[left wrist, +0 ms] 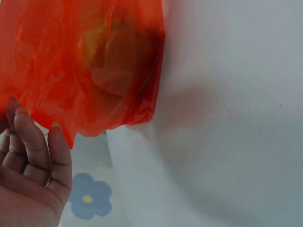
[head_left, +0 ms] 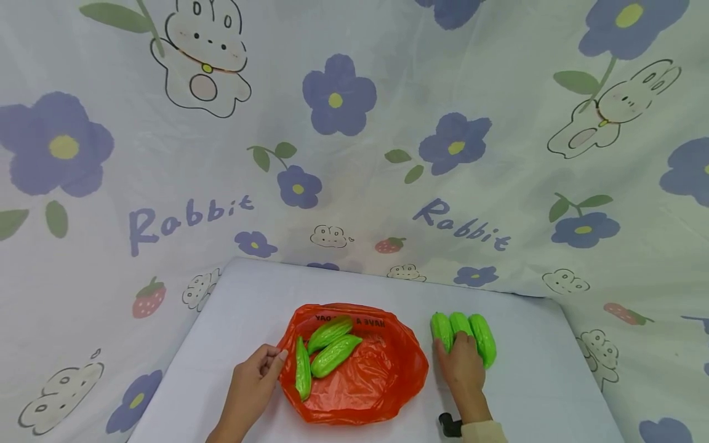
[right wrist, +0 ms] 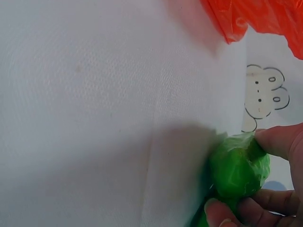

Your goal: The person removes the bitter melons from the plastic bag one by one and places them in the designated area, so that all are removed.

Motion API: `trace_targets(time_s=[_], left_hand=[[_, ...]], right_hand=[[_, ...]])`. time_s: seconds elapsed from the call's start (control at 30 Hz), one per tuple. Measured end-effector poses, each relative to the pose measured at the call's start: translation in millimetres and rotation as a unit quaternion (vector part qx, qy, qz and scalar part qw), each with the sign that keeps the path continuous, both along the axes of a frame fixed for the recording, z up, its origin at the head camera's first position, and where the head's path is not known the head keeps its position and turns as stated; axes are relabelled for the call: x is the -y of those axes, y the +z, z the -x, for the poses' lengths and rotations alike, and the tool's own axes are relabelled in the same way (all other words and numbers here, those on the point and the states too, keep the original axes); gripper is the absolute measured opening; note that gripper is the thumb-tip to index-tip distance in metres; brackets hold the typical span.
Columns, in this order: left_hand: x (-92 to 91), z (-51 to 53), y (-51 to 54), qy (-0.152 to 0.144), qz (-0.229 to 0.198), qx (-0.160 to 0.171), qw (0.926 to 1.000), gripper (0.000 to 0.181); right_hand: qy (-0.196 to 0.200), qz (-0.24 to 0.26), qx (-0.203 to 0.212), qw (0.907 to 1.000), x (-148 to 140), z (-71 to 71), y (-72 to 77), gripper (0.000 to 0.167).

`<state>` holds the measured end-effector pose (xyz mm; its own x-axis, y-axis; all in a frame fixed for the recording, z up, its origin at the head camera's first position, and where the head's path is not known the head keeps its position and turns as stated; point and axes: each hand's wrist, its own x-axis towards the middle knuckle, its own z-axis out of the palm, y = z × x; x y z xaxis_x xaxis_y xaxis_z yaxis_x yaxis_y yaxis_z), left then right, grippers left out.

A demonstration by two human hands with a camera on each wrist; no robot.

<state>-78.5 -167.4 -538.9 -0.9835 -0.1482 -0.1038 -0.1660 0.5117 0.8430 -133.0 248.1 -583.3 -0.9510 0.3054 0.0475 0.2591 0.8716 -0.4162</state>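
Note:
A red plastic bag (head_left: 360, 394) lies with its mouth spread wide on the table, and three bright green, cucumber-like vegetables (head_left: 335, 355) rest inside at its left. My left hand (head_left: 252, 378) pinches the bag's left rim; in the left wrist view its fingers (left wrist: 35, 142) are beside the bag's edge. To the bag's right, three more such vegetables lie side by side. My right hand (head_left: 464, 363) is over them, with thumb and fingers around the leftmost green vegetable (head_left: 441, 329). In the right wrist view they grip its near end (right wrist: 239, 165).
The white table (head_left: 532, 394) ends at a rabbit-and-flower printed cloth (head_left: 365, 166) that hangs behind and at both sides. A small black object (head_left: 450, 424) shows beside my right wrist.

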Motion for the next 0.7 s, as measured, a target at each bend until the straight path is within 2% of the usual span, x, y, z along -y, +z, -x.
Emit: trace_targets(time_s=[0.27, 0.7], left_hand=[[-0.4, -0.7, 1.1, -0.002, 0.005, -0.016, 0.9999, 0.025], [-1.5, 1.0, 3.6, -0.004, 0.003, -0.003, 1.0000, 0.023]], right_hand=[[0.001, -0.005, -0.014, 0.9999, -2.5, -0.4, 0.9, 0.052], [-0.003, 0.022, -0.013, 0.9997, -7.1, 2.9, -3.7, 0.051]])
